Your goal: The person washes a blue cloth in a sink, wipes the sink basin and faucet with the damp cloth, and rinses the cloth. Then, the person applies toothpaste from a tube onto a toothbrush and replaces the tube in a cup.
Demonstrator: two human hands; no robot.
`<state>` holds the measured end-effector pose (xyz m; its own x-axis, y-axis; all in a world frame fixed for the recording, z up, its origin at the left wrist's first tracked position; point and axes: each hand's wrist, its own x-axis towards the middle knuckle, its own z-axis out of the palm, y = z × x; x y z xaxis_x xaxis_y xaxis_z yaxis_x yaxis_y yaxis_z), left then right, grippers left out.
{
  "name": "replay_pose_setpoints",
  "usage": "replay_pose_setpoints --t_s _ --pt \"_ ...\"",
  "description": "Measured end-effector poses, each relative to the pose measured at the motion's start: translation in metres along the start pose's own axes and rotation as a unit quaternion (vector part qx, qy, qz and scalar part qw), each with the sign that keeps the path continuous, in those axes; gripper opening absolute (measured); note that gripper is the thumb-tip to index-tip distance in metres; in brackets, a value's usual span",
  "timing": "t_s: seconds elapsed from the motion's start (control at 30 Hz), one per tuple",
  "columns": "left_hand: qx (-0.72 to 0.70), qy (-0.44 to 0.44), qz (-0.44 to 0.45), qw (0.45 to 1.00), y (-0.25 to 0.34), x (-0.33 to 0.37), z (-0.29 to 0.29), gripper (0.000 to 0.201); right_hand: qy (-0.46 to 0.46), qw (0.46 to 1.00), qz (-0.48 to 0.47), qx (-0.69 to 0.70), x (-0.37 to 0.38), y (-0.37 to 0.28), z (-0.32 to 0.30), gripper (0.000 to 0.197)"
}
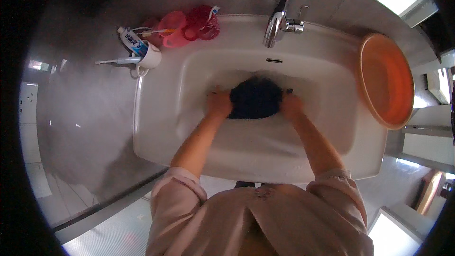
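A dark blue cloth (256,98), perhaps a garment, is spread in the bottom of the white washbasin (327,159), below the faucet. At its left edge my left hand (219,103) grips it with curled fingers. My right hand (291,105) holds the opposite edge, its fingers closed around a bit of the dark fabric. Both forearms reach in over the near rim of the basin. The fingertips are partly hidden by shadow, and I cannot tell how much water surrounds the cloth.
A chrome faucet (276,21) stands at the back. On the right rim leans an orange plastic basin (387,81). At the back left are a white mug (150,57) holding a toothpaste tube (132,41) and an electric toothbrush (118,60), and pink cups (172,26).
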<state>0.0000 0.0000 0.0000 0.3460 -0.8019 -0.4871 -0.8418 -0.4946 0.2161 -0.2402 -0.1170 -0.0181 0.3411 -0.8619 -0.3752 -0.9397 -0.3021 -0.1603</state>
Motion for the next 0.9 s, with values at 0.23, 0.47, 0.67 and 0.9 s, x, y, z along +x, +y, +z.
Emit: replay_pose_setpoints --t_s 0.23,0.47,0.67,0.9 --pt "-0.01 0.091 0.13 0.987 0.025 -0.033 0.007 0.045 -0.002 0.983 -0.175 -0.051 -0.045 -0.035 -0.091 0.017" --pt "-0.216 0.027 0.177 0.96 0.015 -0.073 -0.093 0.032 0.218 0.926 -0.195 0.241 -0.093 -0.009 -0.186 0.019" --pt "-0.267 0.185 0.292 0.899 0.04 -0.16 -0.203 0.021 0.298 0.802 -0.248 0.454 -0.139 -0.015 -0.248 0.01" --pt "-0.243 0.351 0.357 0.831 0.058 -0.169 -0.24 0.021 0.315 0.754 -0.225 0.531 -0.128 -0.022 -0.25 0.012"
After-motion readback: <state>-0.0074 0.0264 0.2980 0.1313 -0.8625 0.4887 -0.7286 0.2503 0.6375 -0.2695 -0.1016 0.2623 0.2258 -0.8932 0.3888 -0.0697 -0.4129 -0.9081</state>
